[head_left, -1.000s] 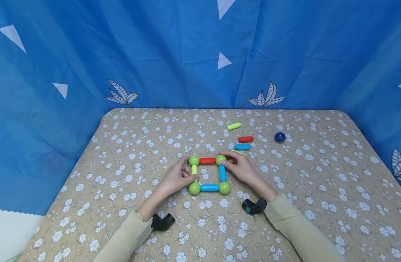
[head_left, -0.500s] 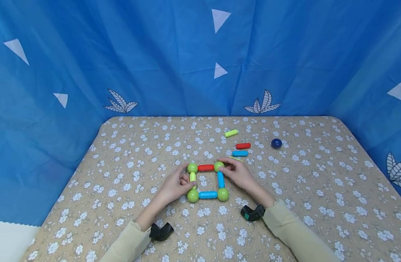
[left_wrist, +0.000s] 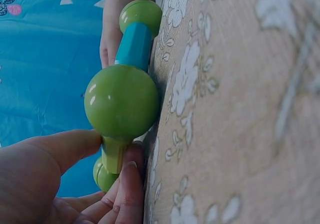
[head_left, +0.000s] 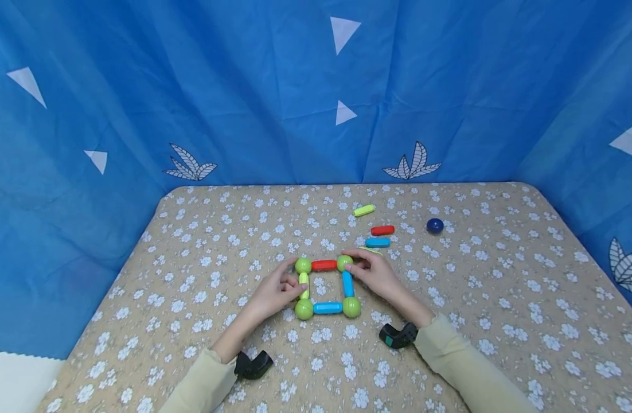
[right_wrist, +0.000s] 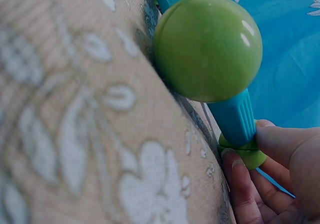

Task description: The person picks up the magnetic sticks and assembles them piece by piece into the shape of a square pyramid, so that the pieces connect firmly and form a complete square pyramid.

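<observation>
Head view: left hand (head_left: 275, 293) curled round faceted yellow rod (head_left: 303, 279), right hand (head_left: 375, 272) round glossy green ball (head_left: 344, 263).

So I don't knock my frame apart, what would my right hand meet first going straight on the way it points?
The green ball your right hand pinches; just beyond, probably the red rod joined to it, though depth is unclear.

No lettering, number, brand or sign can be read in any view. The black right-wrist device (head_left: 404, 336) bears a small green patch (head_left: 389, 341), perhaps a label, too small in the head view to make out.
</observation>
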The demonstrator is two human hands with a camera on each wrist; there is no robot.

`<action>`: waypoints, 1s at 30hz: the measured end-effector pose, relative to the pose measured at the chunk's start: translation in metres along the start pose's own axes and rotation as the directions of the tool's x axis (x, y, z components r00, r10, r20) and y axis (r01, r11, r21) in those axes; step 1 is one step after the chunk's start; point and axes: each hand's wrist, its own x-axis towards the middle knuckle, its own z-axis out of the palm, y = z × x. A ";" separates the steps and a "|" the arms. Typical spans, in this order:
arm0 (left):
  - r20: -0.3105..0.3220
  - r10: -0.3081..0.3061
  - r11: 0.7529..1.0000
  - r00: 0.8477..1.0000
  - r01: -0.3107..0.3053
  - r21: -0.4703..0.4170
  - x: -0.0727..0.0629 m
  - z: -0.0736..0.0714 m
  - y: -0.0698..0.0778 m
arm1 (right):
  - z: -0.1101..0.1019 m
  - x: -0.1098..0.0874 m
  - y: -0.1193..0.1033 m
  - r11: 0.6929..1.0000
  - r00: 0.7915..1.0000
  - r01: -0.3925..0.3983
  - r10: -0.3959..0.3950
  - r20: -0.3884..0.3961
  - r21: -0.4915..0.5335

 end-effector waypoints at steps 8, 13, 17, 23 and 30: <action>0.015 0.033 0.999 0.999 -0.033 0.020 0.011 -0.012 0.001 | -0.001 -0.001 -0.001 1.000 1.000 -0.013 0.013 -0.010 -0.010; 0.045 0.084 0.994 0.995 -0.087 0.066 0.027 -0.020 -0.003 | -0.006 -0.003 -0.002 1.000 1.000 -0.008 0.009 0.027 -0.018; 0.080 0.113 0.993 0.990 -0.116 0.036 0.034 -0.025 -0.005 | -0.027 0.000 -0.009 0.991 0.997 0.049 -0.056 -0.048 -0.127; 0.110 0.154 0.988 0.982 -0.154 -0.007 0.034 -0.027 -0.004 | -0.054 0.001 -0.008 0.969 0.985 -0.051 0.009 -0.173 -0.243; 0.117 0.149 0.989 0.982 -0.145 -0.041 0.022 -0.032 0.018 | -0.047 0.005 0.001 0.954 0.995 -0.013 -0.018 -0.101 -0.301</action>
